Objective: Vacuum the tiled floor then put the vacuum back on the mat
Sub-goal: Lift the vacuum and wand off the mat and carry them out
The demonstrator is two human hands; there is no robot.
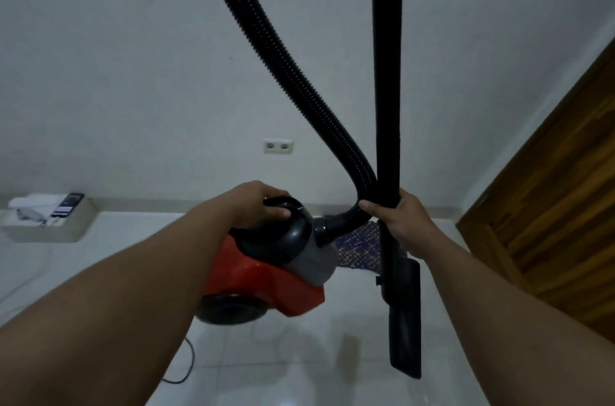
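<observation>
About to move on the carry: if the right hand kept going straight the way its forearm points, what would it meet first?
Probably the mat. The right hand, gripping the wand, points forward and down toward the base of the wall, and the mat lies on the floor just beyond it. Depth is unclear.

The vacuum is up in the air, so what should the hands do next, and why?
Probably carry it forward and lower it onto the mat. The left hand grips the handle of the vacuum, lifted off the tiled floor; the right hand holds the tube. The patterned mat lies just ahead by the wall.
</observation>
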